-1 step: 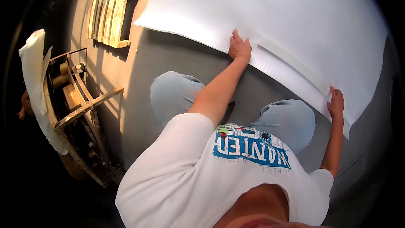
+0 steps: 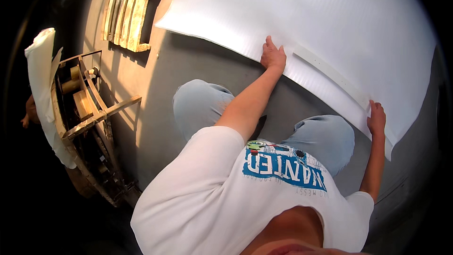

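The right hand (image 2: 376, 119) has its fingertips at the near right end of a long, narrow white strip (image 2: 330, 74); the view does not show whether they pinch it or only press on it. The left hand (image 2: 273, 58) is open, its fingers extended and its thumb apart, laid over the near edge of a large white sheet (image 2: 240, 7), just beside the strip's other end and seemingly not touching it. Between the two hands the strip lies on the sheet, slanting down from the left hand to the right and roughly following the near edge. The sheet spreads away beyond both hands, with one corner just below the right hand and another well to the left of the left hand. On the near side of the hands is the grey floor (image 2: 207, 61), with knees in light blue jeans (image 2: 200, 106) and a printed white T-shirt (image 2: 188, 184) nearer still. Well to the left of the left hand stands a slatted wooden pallet (image 2: 126, 12), and farther left and nearer, a wooden frame (image 2: 104, 113) with a rolled white material (image 2: 41, 78) along its outer side.
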Tool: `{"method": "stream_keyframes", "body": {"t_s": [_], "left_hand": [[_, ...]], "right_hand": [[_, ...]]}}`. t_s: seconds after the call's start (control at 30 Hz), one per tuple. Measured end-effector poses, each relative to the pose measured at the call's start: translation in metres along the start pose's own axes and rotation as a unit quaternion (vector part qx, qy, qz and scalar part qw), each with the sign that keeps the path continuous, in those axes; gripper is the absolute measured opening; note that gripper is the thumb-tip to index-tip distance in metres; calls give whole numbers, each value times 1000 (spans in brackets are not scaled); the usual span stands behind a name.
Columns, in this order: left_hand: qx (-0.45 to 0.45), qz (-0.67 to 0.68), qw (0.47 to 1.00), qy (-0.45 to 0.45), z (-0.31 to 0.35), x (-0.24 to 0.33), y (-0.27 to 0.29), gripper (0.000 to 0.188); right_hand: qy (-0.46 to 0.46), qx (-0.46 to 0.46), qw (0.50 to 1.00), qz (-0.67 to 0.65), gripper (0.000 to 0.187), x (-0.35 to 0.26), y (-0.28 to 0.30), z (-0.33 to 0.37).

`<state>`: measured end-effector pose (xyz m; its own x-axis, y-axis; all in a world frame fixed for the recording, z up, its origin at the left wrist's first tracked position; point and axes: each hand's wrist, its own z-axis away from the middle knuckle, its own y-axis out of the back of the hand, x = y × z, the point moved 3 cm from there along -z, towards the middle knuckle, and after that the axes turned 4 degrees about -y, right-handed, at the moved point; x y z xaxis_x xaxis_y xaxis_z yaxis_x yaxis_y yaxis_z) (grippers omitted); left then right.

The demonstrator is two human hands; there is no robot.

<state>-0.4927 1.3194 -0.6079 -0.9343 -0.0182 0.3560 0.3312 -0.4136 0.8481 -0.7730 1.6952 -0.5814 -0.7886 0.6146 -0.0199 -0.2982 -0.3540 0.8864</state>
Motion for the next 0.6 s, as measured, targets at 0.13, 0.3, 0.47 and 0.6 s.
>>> {"method": "stream_keyframes", "body": {"t_s": [0.13,0.3,0.47,0.6], "left_hand": [[-23,10,1000,-7,0,10,2,63],[-33,9,999,-19,4,20,-9,62],[29,2,999,-24,-3,-9,-24,61],[19,3,999,-33,6,13,-24,61]], "right_hand": [[-63,-17,997,27,54,13,-9,-6],[-13,-60,992,-114,40,38,21,8],[33,-45,989,-140,40,16,74,-5],[27,50,961,-271,39,-29,115,-20]]}}
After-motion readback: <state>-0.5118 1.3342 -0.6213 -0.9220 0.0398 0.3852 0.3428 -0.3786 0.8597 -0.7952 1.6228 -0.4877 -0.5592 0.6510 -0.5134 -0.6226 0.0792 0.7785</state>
